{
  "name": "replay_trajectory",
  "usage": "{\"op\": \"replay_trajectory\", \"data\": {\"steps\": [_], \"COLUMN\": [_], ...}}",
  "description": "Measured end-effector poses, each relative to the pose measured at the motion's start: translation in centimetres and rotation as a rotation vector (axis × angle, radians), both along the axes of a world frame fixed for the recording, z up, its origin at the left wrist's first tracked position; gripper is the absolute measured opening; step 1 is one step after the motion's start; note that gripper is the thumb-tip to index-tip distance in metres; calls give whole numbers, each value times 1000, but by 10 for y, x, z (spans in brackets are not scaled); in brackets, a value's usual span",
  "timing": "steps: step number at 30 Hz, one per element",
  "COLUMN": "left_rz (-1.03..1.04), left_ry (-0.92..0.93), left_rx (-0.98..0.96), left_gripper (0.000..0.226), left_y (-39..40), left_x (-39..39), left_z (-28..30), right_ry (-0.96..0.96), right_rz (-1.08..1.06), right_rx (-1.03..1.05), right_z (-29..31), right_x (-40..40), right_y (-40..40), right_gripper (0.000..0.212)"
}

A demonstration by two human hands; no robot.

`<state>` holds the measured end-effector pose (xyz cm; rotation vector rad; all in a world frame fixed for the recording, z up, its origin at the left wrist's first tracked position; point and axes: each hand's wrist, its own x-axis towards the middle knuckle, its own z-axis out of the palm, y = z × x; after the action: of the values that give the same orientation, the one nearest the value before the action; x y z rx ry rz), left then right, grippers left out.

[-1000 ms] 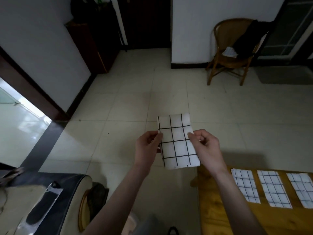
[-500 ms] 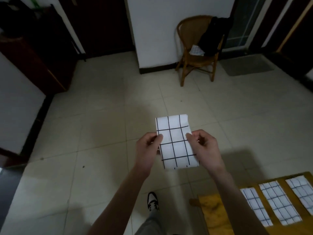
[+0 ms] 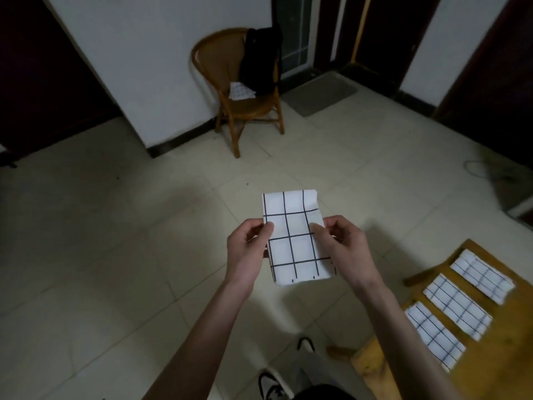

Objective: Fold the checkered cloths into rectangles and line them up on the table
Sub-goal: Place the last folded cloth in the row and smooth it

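Swung round toward the table (image 3: pixel 490 368) since a second ago: only a strip of it showed then, now its near end sits at four o'clock with three folded cloths (image 3: pixel 457 307) side by side in a row. Same grip on the held piece throughout, so folding looks finished and placement is probably next, likely alongside that row.

Left hand (image 3: pixel 248 252) at nine o'clock of the checkered cloth (image 3: pixel 297 241), thumb on the front face, fingers behind, pinching the left edge. Cloth held in mid-air as an upright rectangle, well apart from the table. Right hand (image 3: pixel 346 246) at three o'clock, pinching the right edge likewise, thumb tip on the front.
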<state>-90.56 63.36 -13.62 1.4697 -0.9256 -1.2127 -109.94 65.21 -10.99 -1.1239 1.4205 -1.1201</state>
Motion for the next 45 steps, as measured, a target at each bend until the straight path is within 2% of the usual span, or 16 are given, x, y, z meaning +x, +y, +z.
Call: {"op": "replay_trajectory", "data": {"steps": [10, 16, 24, 35, 45], "left_rz": [-309, -479, -654, -1041, -1485], "left_ry": [-18, -81, -50, -54, -86], "left_rx": [50, 68, 47, 97, 171], "left_gripper": [11, 14, 18, 9, 14], "left_y": [-104, -164, -221, -217, -191], "left_x": [-77, -148, -254, -384, -495], "left_z": [1, 2, 7, -6, -24], "right_ry": [111, 61, 74, 62, 66], "right_rz": [-308, -483, -693, -1130, -1595], "right_rx": [-15, -2, -16, -22, 111], "right_z": [-29, -37, -38, -40, -58], "right_x": [-64, -116, -191, -258, -294], "right_y": [-56, -91, -115, -73, -35], "right_gripper": [17, 16, 16, 15, 12]}}
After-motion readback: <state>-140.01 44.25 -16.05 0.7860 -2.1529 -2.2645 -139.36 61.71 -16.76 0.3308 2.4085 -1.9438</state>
